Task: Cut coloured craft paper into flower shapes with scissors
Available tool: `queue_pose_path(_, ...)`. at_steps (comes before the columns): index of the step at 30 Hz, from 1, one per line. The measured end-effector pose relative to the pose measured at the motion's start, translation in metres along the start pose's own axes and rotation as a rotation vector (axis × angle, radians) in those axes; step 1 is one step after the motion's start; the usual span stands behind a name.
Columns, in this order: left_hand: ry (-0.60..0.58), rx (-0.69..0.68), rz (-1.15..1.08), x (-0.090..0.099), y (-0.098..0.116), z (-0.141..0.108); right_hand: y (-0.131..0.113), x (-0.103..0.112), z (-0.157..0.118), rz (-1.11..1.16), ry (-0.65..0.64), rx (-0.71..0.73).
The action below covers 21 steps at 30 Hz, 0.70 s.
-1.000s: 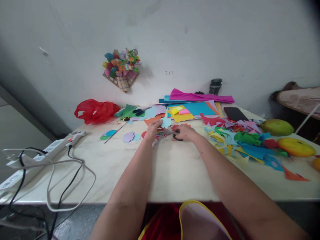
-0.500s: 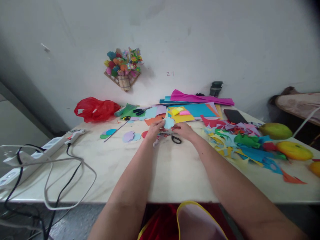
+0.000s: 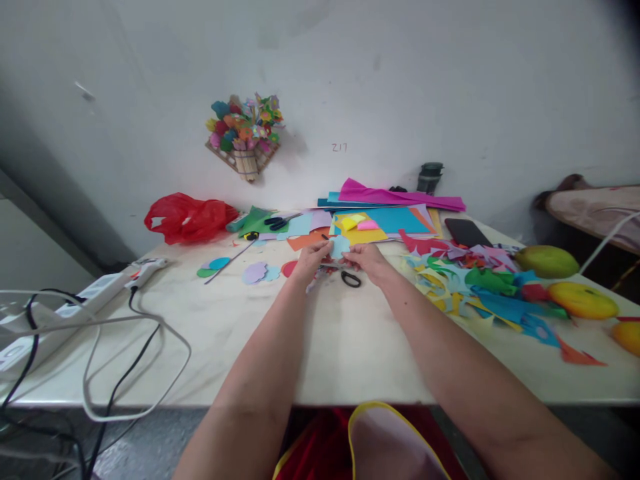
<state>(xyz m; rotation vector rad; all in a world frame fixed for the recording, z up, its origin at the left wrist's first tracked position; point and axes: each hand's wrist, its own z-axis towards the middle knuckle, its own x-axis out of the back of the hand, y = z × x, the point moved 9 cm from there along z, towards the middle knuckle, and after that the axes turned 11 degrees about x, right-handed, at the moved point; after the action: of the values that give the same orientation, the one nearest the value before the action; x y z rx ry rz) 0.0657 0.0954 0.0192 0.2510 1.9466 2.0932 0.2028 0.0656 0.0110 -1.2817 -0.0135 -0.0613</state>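
Between my two hands is a light blue paper cutout [image 3: 341, 247] with a scalloped edge, held a little above the table. My left hand [image 3: 314, 259] pinches its left side with thumb and fingers. On its right side, my right hand [image 3: 367, 260] grips the edge. Below the cutout lies a pair of scissors [image 3: 351, 279]; one black handle loop shows, and the rest is partly hidden among small paper bits. Left of my left hand are a red paper circle [image 3: 289, 269], a lilac scalloped cutout [image 3: 255, 273] and a pale blue one [image 3: 273, 273].
Coloured paper sheets [image 3: 395, 220] and a second pair of scissors [image 3: 280, 221] lie at the back. Paper scraps [image 3: 495, 280], a phone [image 3: 467, 233] and mangoes [image 3: 583, 299] are on the right. At left are a red plastic bag [image 3: 187, 219], a power strip [image 3: 75, 313] and looped cables.
My right hand has come in to the right edge of the light blue cutout and now grips it along with the left. The view has shifted slightly.
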Motion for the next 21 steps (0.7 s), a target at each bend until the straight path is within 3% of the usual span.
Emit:
queue_pose_path(9, 0.165, -0.081, 0.096, 0.012, 0.01, -0.001, 0.004, -0.003, -0.003, -0.16, -0.031, -0.056)
queue_pose_path(17, 0.262, -0.148, 0.359, 0.014, 0.027, 0.0, 0.003, -0.009, -0.002, -0.313, -0.039, -0.043)
queue_pose_path(21, 0.369, -0.138, 0.351, 0.038, 0.041, -0.004, 0.008, -0.007, 0.003, -0.426, -0.043, -0.02)
